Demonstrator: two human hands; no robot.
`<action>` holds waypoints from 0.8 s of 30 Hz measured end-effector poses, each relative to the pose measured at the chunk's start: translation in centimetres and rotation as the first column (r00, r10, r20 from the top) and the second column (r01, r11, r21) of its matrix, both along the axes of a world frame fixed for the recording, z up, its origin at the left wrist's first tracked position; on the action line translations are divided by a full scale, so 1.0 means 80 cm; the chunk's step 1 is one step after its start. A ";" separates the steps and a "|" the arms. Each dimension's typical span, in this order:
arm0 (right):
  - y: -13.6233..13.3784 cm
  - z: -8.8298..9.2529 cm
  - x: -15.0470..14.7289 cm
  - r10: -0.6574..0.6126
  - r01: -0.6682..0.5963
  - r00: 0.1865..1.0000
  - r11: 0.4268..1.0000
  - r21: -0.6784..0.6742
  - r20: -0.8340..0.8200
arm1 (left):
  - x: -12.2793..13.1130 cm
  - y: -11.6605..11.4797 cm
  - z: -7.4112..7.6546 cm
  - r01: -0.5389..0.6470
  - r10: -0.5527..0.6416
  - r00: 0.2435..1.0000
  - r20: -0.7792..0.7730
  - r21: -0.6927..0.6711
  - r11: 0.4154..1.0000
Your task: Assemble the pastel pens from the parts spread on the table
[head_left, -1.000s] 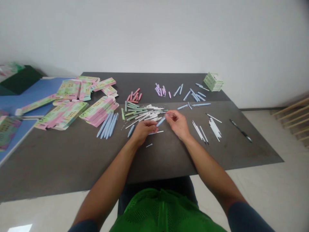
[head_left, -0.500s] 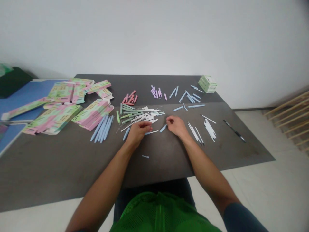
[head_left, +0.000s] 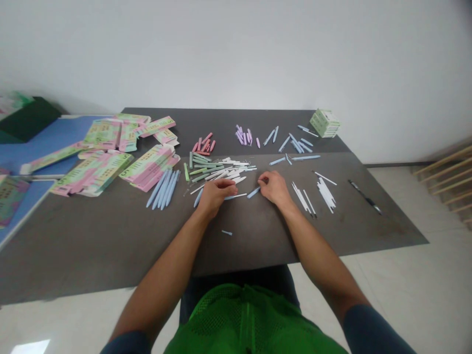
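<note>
My left hand is closed in a pinch over the table, thumb and index finger together; anything between them is too small to make out. Just under its fingertips a thin white refill with a blue end sticks out, and I cannot tell if the hand touches it. My right hand has its fingers curled and pinched at the upper end of a short light-blue pen barrel. Another blue barrel lies partly hidden behind my left hand. Beyond the hands lies a pile of white pen parts beside green barrels.
Finished-looking blue pens lie left, near flat printed cartons. Red parts, purple parts and blue parts lie farther back. White refills, a black pen and a small box are right. A small clear piece lies in front.
The whole view has shifted slightly, so the table's things appear a little farther right and higher. Both hands keep nearly the same pose and place over the table.
</note>
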State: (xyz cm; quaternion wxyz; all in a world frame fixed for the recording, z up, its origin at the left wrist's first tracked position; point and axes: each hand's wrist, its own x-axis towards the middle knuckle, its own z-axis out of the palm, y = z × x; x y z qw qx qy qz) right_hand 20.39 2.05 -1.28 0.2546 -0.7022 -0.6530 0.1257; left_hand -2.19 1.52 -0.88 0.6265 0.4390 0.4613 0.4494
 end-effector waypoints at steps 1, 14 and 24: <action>0.002 0.000 0.005 -0.012 0.012 1.000 1.000 -0.001 0.006 | 0.000 0.000 0.001 0.002 -0.002 1.000 -0.005 0.009 1.000; 0.062 0.006 0.101 -0.444 0.457 0.884 0.887 -0.071 0.143 | 0.002 0.001 0.008 -0.009 0.012 0.998 -0.068 0.040 0.999; 0.081 0.002 0.108 -0.458 0.474 0.876 0.876 -0.091 0.151 | -0.008 0.006 0.015 -0.083 0.091 0.988 -0.121 0.072 0.994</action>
